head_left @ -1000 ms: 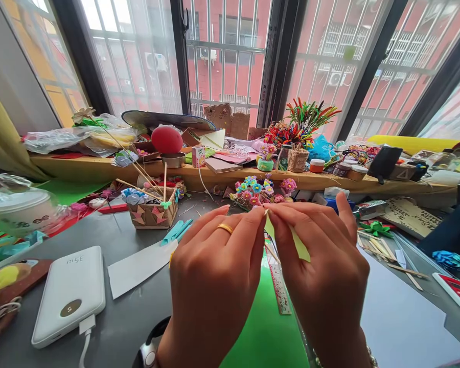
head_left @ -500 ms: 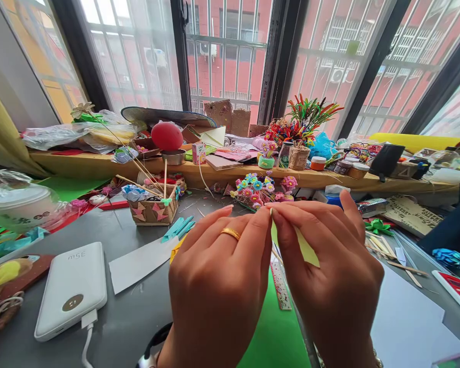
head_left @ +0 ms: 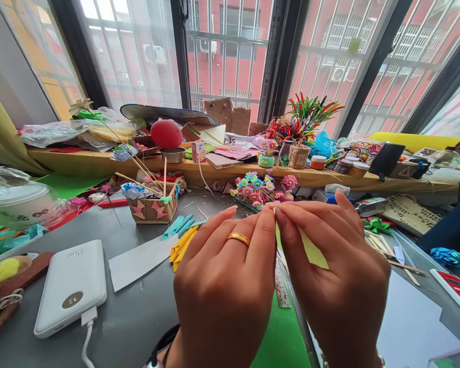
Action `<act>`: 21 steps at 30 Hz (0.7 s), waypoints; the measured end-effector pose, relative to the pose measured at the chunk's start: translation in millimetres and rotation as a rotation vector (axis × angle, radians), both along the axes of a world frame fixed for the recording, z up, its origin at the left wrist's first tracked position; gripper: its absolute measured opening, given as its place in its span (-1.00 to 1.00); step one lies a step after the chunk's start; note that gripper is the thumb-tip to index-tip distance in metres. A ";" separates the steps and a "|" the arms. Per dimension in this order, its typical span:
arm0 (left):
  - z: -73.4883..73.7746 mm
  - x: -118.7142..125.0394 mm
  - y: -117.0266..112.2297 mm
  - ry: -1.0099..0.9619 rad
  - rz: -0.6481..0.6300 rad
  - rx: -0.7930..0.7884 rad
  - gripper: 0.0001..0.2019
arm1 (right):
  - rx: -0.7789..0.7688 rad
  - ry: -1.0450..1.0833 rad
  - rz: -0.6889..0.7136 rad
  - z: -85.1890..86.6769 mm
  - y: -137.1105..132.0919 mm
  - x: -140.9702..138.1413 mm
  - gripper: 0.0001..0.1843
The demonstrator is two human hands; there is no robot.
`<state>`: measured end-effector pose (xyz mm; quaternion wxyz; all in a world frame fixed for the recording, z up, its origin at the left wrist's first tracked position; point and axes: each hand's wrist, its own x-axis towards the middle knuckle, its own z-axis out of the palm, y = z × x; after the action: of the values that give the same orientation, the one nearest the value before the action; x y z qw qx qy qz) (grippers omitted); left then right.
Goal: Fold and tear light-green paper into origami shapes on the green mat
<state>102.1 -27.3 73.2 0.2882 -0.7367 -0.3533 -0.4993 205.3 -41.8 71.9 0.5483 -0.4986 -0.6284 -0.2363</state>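
Note:
Both of my hands are raised over the desk with their fingertips meeting in a pinch. My left hand, with a gold ring on one finger, closes thumb and forefinger at the edge of a pale yellow paper. Against it, my right hand pinches the same paper between thumb and forefinger. Most of the paper is hidden behind the right hand, and only a tiny tip shows between the fingertips. Beneath the hands lie a patterned ruler and a green sheet.
Left of my hands lie yellow folded strips, blue folded strips, a white paper strip and a white power bank. Behind stand a cardboard box with sticks and small crafted flowers. White sheets lie right.
Both hands have shifted slightly to the right, still pinching the paper together. More of the yellow folded strips shows beside my left hand.

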 end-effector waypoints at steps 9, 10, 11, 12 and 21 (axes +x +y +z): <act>-0.1 1.3 -1.0 0.008 0.008 0.014 -0.84 | -0.002 0.009 0.005 0.3 -0.1 0.3 -0.82; -0.2 1.6 -1.1 0.008 0.009 0.017 -0.85 | -0.001 0.012 0.005 0.2 -0.3 0.2 -0.82; -0.1 1.9 -1.2 0.006 0.008 0.021 -0.85 | 0.001 0.015 0.005 0.1 -0.5 0.1 -0.82; 0.0 2.2 -1.2 0.003 0.009 0.023 -0.85 | 0.002 0.017 0.007 0.0 -0.6 0.1 -0.82; -0.3 2.8 -2.5 -0.018 0.008 0.028 -0.86 | 0.005 0.027 0.022 -0.1 -0.8 0.4 -0.81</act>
<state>104.9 -29.8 72.9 0.2973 -0.7266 -0.3518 -0.5098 205.7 -42.6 71.9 0.5605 -0.4932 -0.6260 -0.2252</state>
